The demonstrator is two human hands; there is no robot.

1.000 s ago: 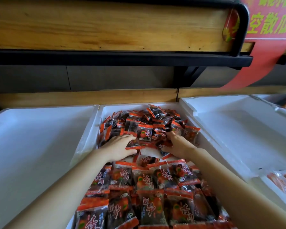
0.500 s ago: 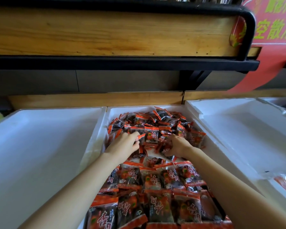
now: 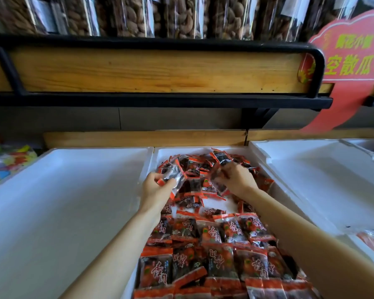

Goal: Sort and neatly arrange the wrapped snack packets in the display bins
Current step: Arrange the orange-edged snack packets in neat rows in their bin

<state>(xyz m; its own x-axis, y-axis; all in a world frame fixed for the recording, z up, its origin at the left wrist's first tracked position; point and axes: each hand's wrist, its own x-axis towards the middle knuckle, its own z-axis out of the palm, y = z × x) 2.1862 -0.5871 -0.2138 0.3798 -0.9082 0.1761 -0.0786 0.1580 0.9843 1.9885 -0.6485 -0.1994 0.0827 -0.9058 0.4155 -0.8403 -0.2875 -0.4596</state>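
My left hand (image 3: 154, 189) curls its fingers round one red-and-black packet (image 3: 173, 175), lifted just off the pile. My right hand (image 3: 236, 179) pinches a second packet (image 3: 218, 181) close beside it. Both hover over the loose heap (image 3: 193, 168) at the far end of the middle bin (image 3: 200, 149); nearer me the packets lie in flat rows (image 3: 214, 262). White bins flank it, left (image 3: 73, 201) and right (image 3: 322, 180), under a wooden shelf (image 3: 156, 70).

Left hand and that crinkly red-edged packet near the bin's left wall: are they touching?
Touching. The head view shows the left hand gripping the packet, with its fingers curled round it.
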